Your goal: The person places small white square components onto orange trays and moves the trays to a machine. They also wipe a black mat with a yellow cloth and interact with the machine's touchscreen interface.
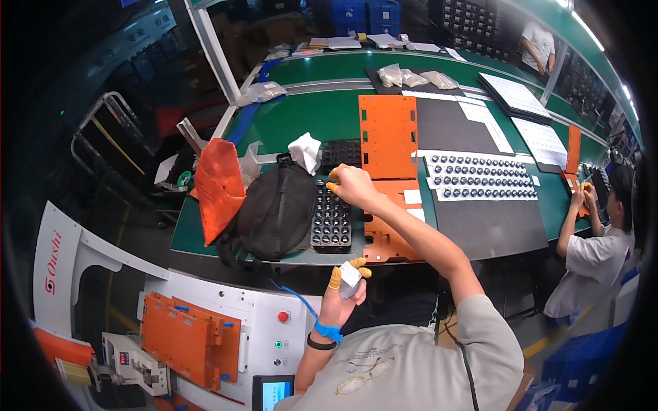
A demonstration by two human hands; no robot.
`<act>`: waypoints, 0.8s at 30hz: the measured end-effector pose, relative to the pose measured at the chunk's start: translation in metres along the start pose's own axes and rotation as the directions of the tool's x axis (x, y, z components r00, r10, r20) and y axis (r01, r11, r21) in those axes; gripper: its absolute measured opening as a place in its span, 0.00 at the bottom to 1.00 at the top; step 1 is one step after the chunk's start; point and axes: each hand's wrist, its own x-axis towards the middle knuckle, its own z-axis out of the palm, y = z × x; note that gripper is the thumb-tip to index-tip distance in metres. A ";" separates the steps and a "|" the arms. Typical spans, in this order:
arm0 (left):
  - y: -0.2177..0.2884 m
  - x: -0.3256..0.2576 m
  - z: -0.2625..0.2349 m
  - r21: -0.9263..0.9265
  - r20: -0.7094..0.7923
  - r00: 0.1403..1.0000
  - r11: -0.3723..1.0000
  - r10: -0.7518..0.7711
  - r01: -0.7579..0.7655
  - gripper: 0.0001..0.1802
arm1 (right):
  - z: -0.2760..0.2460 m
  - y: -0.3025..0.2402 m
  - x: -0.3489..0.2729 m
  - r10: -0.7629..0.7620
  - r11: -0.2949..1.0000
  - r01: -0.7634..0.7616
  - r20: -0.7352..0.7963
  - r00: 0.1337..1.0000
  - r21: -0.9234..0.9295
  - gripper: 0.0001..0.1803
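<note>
Near my body, my left hand (343, 301) wears yellow finger covers and a blue wrist strap. Its thumb and fingers grip a small boxy white-and-grey part (349, 279). My right hand (354, 186) reaches over the far end of a black compartment tray (331, 248), fingertips bent together there. Whatever they pinch, if anything, is hidden. Small dark round parts (334, 220) fill many of the tray's pockets. Just right of this tray lies an orange fixture plate (384, 240), partly under my right forearm; a raised orange panel (388, 137) stands behind it.
A black bag (277, 205) and an orange bag (219, 185) sit left of the tray. White strips with rows of round parts (480, 177) lie on a dark mat (486, 222) to the right. A white machine (257, 308) stands lower left; a co-worker (596, 253) works far right.
</note>
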 end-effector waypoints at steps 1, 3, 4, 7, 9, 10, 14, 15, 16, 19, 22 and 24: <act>0.000 0.000 0.002 0.050 -0.044 0.999 0.999 -0.003 0.005 0.40 | 0.014 0.005 0.007 -0.018 0.999 0.017 -0.023 1.000 -0.034 0.17; 0.003 -0.002 0.001 0.046 -0.038 0.999 0.999 0.016 -0.014 0.40 | 0.035 0.007 0.018 -0.055 0.995 0.053 -0.017 0.998 -0.086 0.17; 0.004 -0.004 0.001 0.043 -0.033 0.999 0.999 0.026 -0.024 0.40 | 0.039 0.004 0.021 -0.074 0.991 0.071 -0.014 0.997 -0.113 0.17; 0.006 -0.005 0.003 0.079 -0.030 0.998 0.995 0.064 -0.062 0.41 | 0.044 0.008 0.030 -0.093 0.984 0.099 0.053 0.994 -0.145 0.16; 0.008 -0.003 0.009 0.092 -0.036 0.996 0.993 0.082 -0.079 0.40 | 0.046 0.020 0.034 -0.109 0.981 0.119 0.072 0.991 -0.151 0.18; 0.008 -0.003 0.010 0.096 -0.046 0.994 0.991 0.097 -0.092 0.40 | 0.043 0.015 0.032 -0.140 0.983 0.139 -0.005 0.990 -0.123 0.17; 0.010 0.000 0.005 0.100 -0.097 0.976 0.978 0.194 -0.185 0.33 | 0.011 -0.022 -0.001 -0.191 0.951 0.229 -0.189 0.963 0.206 0.14; 0.013 0.001 0.003 0.088 -0.103 0.969 0.973 0.223 -0.214 0.31 | -0.006 -0.039 -0.016 -0.188 0.908 0.247 -0.198 0.962 0.339 0.13; 0.016 0.002 0.000 0.074 -0.110 0.962 0.967 0.250 -0.243 0.29 | -0.025 -0.055 -0.033 -0.174 0.867 0.221 -0.144 0.974 0.447 0.14; 0.025 0.002 -0.001 0.173 -0.099 0.922 0.919 0.374 -0.354 0.28 | -0.068 -0.085 -0.081 -0.254 0.759 0.305 -0.169 0.952 0.576 0.16; 0.033 -0.001 0.011 0.337 -0.233 0.888 0.889 0.397 -0.310 0.37 | -0.093 -0.096 -0.120 -0.262 0.698 0.263 -0.105 0.959 0.666 0.18; 0.037 -0.004 0.019 0.366 -0.225 0.879 0.873 0.420 -0.323 0.38 | -0.107 -0.100 -0.131 -0.380 0.701 0.389 -0.148 0.913 0.598 0.18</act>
